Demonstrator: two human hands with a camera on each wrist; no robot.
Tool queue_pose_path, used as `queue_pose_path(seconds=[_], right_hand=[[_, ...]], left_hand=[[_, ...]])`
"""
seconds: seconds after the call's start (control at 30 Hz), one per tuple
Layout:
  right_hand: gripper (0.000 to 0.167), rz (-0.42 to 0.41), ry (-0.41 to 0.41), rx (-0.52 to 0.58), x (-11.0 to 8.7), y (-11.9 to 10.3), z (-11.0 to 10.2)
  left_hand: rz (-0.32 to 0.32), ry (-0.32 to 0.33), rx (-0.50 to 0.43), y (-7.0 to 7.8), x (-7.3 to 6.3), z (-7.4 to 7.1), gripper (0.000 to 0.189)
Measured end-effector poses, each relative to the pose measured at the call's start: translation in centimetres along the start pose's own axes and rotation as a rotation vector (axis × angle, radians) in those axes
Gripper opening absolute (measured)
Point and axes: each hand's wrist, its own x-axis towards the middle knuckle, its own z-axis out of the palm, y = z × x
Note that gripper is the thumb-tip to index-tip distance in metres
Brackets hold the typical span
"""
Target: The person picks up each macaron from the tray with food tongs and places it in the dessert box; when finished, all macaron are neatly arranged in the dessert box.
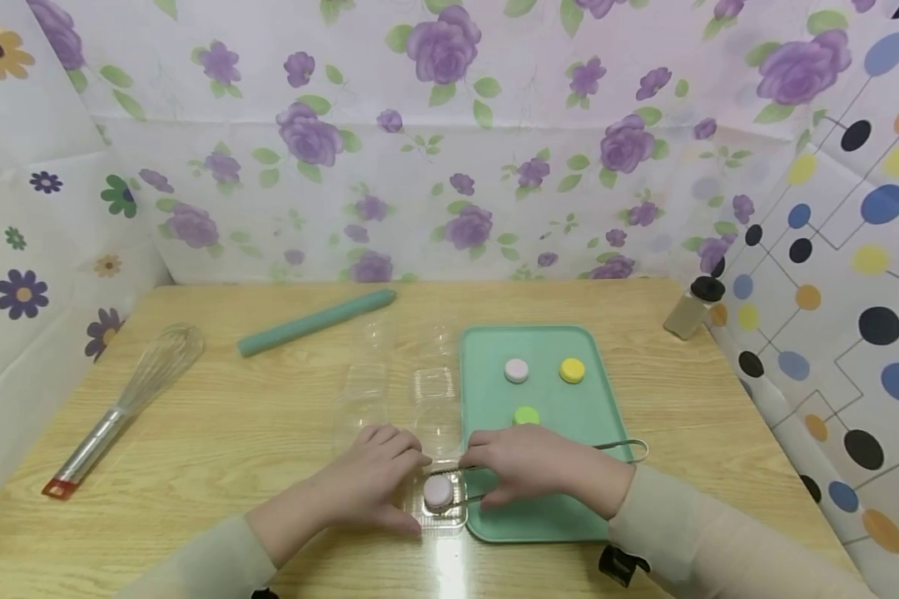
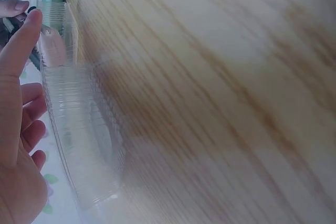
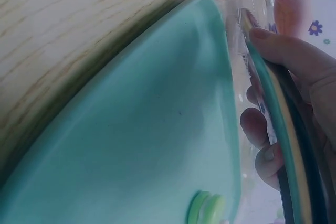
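My right hand (image 1: 528, 459) grips metal tongs (image 1: 639, 450), their looped end sticking out toward the right. The tong tips stand on either side of a pale pink macaron (image 1: 439, 492), which sits in the near right compartment of a clear plastic container (image 1: 434, 384). Beside that macaron, my left hand (image 1: 370, 476) holds the container, thumb by its front edge and bent fingers farther back. In the left wrist view the thumb lies along the ridged wall of the container (image 2: 79, 129). A green macaron (image 1: 526, 415) lies on the tray behind my right hand.
A green tray (image 1: 487, 532) adjoins the container's right side and carries another pale pink macaron (image 1: 516, 370) and a yellow macaron (image 1: 572, 370). A green rolling pin (image 1: 315, 323) lies behind, a whisk (image 1: 131, 391) at left, and a black-capped shaker (image 1: 694, 308) stands back right.
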Motion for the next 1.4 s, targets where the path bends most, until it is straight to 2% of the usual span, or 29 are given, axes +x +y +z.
queue_pose_path(seconds=[0.33, 0.53, 0.83, 1.1, 1.4], right_hand=[[0.052, 0.004, -0.012, 0.057, -0.2, 0.1, -0.1], [0.051, 0.027, 0.020, 0.125, -0.8, 0.7, 0.2], [0.048, 0.034, 0.076, 0.210, -2.1, 1.8, 0.1], [0.047, 0.074, 0.111, 0.271, -3.5, 3.3, 0.3], [0.047, 0.129, 0.187, 0.306, -5.3, 5.9, 0.6]], left_hand=[[-0.002, -0.006, 0.006, -0.1, -0.1, 0.1, 0.079], [-0.003, -0.012, 0.009, 0.1, 0.0, 0.0, 0.081], [-0.006, 0.026, 0.020, 0.2, -0.1, 0.1, 0.082], [-0.054, 0.013, 0.014, 0.1, -0.2, -0.1, 0.081], [-0.141, 0.034, -0.088, -0.8, 0.5, -1.3, 0.085]])
